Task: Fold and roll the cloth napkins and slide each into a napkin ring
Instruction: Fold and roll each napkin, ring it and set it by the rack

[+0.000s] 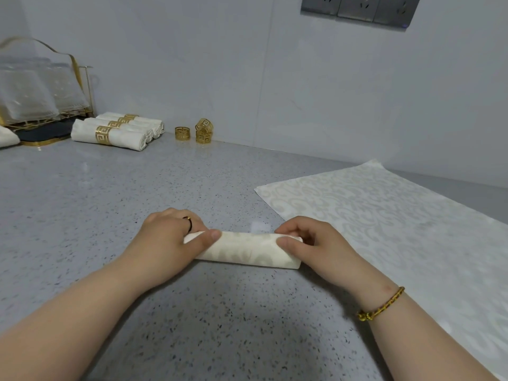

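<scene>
Between my hands: rolled napkin on counter. Left hand grips one end, right hand grips other, thumbs on near face, fingers curled behind. I judge cloth light, soft, springy; likely unrolls if released, so pinch mid-roll. Seam edge hidden. Loose rings far ahead of left hand, pile hard to count.

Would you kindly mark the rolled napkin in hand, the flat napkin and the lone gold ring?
rolled napkin (247,250): head view, middle of roll.
flat napkin (384,215): head view, patterned centre.
lone gold ring (182,133): head view, front band.
</scene>
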A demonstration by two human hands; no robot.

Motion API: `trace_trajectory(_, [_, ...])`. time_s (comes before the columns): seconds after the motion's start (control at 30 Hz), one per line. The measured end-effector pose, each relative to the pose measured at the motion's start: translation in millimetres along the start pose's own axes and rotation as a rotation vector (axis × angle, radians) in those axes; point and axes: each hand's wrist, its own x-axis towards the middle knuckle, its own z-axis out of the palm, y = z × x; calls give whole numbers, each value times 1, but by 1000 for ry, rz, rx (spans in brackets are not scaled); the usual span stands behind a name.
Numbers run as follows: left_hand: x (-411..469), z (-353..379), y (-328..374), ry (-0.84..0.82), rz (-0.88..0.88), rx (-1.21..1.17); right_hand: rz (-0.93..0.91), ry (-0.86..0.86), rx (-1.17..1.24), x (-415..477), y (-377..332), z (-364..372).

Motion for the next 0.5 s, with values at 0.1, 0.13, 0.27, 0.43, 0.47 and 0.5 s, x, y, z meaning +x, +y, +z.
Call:
trace_trajectory(0.1, [4,1,7,53,93,241,-1,22,-53,4,1,6])
trace_trajectory(0.13, [4,2,10,64,179,316,0,34,-76,5,2,8])
trace_trajectory(0.27, [4,11,14,15,358,420,10,74,-255,7,7,10])
trace_trajectory(0.43, [10,15,12,-104,301,320,4,28,-424,5,8,11])
trace_trajectory(0.47, [11,18,6,-122,292,284,-25,47,-446,3,7,10])
trace_trajectory(0.5, [12,19,4,-136,277,255,-59,72,-462,2,6,8])
